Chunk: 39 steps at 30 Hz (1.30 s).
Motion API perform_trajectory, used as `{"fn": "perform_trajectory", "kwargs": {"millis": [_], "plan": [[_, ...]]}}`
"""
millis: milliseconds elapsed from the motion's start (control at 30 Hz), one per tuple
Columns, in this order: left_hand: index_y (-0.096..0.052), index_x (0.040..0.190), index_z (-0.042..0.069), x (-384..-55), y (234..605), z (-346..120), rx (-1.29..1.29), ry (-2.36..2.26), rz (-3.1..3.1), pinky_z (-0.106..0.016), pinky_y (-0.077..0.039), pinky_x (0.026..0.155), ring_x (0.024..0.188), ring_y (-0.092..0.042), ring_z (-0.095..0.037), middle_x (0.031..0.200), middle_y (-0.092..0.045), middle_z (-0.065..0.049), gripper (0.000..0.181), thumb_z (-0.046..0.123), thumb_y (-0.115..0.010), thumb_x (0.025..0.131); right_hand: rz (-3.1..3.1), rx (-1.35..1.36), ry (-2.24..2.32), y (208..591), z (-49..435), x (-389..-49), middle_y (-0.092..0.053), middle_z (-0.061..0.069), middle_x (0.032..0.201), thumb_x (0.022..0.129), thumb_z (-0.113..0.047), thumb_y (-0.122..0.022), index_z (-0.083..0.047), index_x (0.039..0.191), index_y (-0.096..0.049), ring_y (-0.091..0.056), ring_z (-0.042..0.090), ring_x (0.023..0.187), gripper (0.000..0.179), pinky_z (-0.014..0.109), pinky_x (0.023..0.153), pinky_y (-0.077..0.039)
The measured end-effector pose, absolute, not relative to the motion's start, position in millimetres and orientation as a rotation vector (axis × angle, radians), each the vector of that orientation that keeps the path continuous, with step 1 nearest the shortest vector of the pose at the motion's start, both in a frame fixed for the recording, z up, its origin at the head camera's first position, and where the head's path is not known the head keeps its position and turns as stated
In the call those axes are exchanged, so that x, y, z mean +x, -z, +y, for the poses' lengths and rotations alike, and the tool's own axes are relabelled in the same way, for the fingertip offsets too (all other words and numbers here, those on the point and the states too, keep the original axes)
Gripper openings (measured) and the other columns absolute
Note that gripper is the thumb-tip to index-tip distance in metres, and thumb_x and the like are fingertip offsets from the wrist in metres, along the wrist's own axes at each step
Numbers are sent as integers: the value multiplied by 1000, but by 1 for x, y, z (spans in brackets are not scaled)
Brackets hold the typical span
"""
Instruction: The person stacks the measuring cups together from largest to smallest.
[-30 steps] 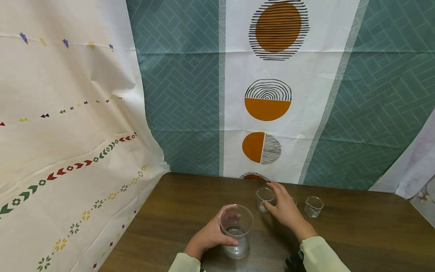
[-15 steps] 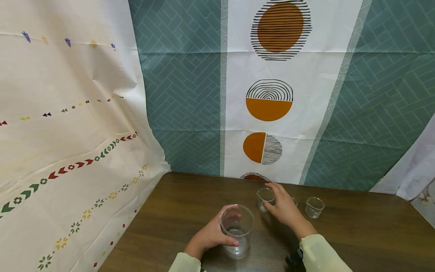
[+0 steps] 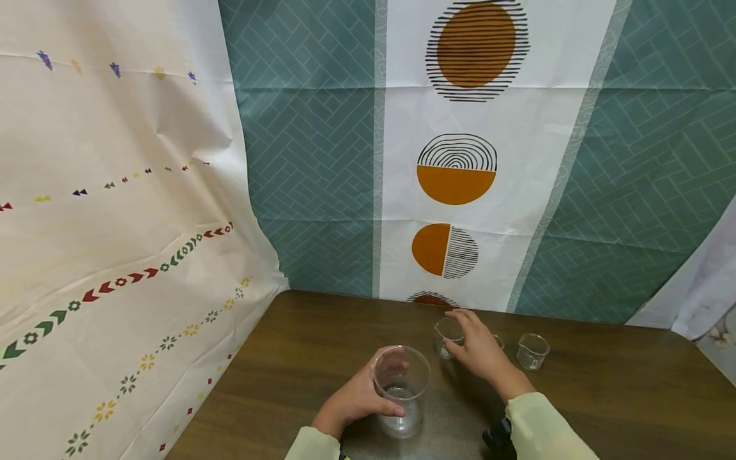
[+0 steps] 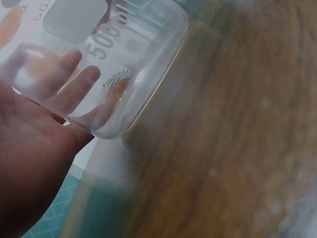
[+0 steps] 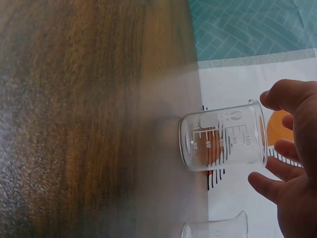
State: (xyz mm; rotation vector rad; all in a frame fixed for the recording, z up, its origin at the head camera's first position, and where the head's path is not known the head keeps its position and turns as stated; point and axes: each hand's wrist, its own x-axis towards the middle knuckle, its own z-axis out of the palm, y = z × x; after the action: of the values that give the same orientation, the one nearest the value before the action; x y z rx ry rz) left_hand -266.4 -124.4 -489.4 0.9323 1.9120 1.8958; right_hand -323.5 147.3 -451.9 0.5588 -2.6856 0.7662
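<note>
My left hand (image 3: 365, 391) grips a large clear glass beaker (image 3: 404, 424), its thumb on the near side and fingers round the far side. In the left wrist view that beaker (image 4: 143, 59) shows a 500 ml marking, with fingers seen through the glass. My right hand (image 3: 484, 352) is at a small glass beaker (image 3: 447, 330) standing upright farther back. The right wrist view shows this small beaker (image 5: 223, 141) with marks up to 100. There the thumb (image 5: 282, 94) is right at the rim, and the other fingers are spread apart beside it.
Another small beaker (image 3: 533, 352) stands to the right of my right hand. Between them, one beaker's rim (image 3: 499, 342) peeks out, mostly hidden by the hand. All stand on a brown wooden table (image 3: 322, 332), with a patterned cloth (image 3: 322, 191) hanging behind.
The head view has shifted slightly. Both hands and the beakers otherwise hold their places.
</note>
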Motion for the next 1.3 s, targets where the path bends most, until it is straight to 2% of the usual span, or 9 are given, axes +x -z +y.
{"fn": "perform_trajectory", "kwargs": {"millis": [167,500,867,1100,1300], "plan": [[-28,145,20,-268,490,-125,961,-1884,1936,-34,-37,110,136,-40,-42,144,-43,-23,92,21,-86,73,-2694,569,-757,450,146,-324,-51,20,135,85,-20,-73,-4,131,-54,-54,41,119,52,56,96,-45],[-30,144,24,-265,489,-126,905,-1866,1955,-35,-36,111,136,-45,-26,144,-46,-14,91,22,-86,73,-2729,583,-731,449,142,-327,-55,18,129,85,-18,-71,-5,125,-58,-57,37,115,44,53,95,-46],[-30,143,27,-263,484,-126,882,-1861,1967,-32,-37,110,136,-44,-26,144,-46,-15,91,20,-86,73,-2753,677,-672,444,140,-333,-56,18,126,84,-15,-68,-3,123,-59,-57,36,113,42,52,95,-46],[-31,143,30,-263,483,-126,857,-1842,1987,-32,-38,110,135,-46,-21,144,-49,-9,90,22,-86,72,-2779,729,-621,440,138,-335,-54,20,127,84,-15,-67,-1,124,-58,-57,36,113,44,52,93,-47],[-30,143,30,-262,482,-127,844,-1833,1986,-30,-38,109,136,-45,-23,145,-48,-9,90,23,-86,73,-2834,742,-570,438,136,-335,-53,20,128,84,-15,-66,-1,126,-57,-57,36,111,45,51,91,-48]]}}
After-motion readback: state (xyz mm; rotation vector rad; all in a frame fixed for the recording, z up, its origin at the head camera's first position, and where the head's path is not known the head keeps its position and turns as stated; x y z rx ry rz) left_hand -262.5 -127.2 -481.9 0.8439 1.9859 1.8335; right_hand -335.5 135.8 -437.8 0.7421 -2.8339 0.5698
